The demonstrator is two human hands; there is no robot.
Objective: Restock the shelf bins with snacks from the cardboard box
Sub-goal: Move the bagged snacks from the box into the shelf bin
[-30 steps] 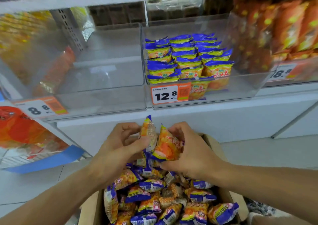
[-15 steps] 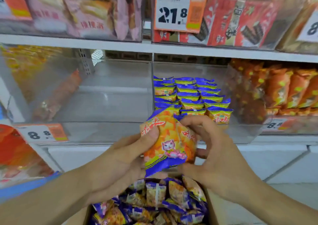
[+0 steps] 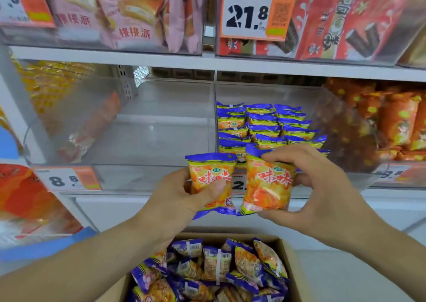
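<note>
Left hand [image 3: 182, 195] gripped one snack packet [image 3: 211, 181], right hand [image 3: 322, 186] pinched another packet [image 3: 268, 186], both raised above the cardboard box [image 3: 289, 276] before a clear bin [image 3: 341, 126] on white shelves.

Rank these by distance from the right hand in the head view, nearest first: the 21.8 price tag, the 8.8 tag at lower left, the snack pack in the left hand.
1. Snack pack in the left hand: just left of the right hand.
2. 21.8 price tag: upper shelf, above.
3. 8.8 tag: far left, on the shelf edge.
</note>
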